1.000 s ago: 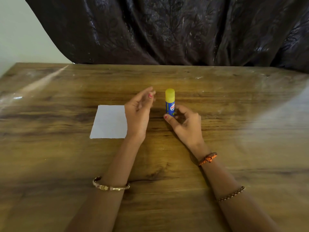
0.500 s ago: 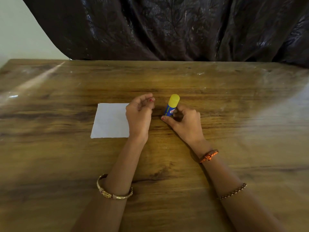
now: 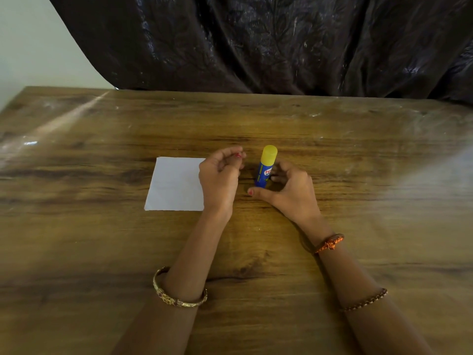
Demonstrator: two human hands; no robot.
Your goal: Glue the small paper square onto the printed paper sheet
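A blue glue stick (image 3: 265,170) with a yellow cap stands almost upright on the wooden table (image 3: 358,226), leaning slightly right. My right hand (image 3: 294,193) curls around its lower part, fingers against its right side and thumb by its base. Just left of the stick, my left hand (image 3: 218,178) hovers with its fingers curled in and nothing visible in them. A white paper sheet (image 3: 175,184) lies flat left of that hand, which hides the sheet's right edge. No print shows on the sheet. I see no separate small paper square.
A dark, shiny curtain (image 3: 281,42) hangs behind the table's far edge. A pale wall (image 3: 30,47) shows at the upper left. Bangles and thread bracelets sit on both wrists.
The glue stick leaned to the right half a second ago and now stands nearer upright. My left fingers, stretched out a second ago, have curled in.
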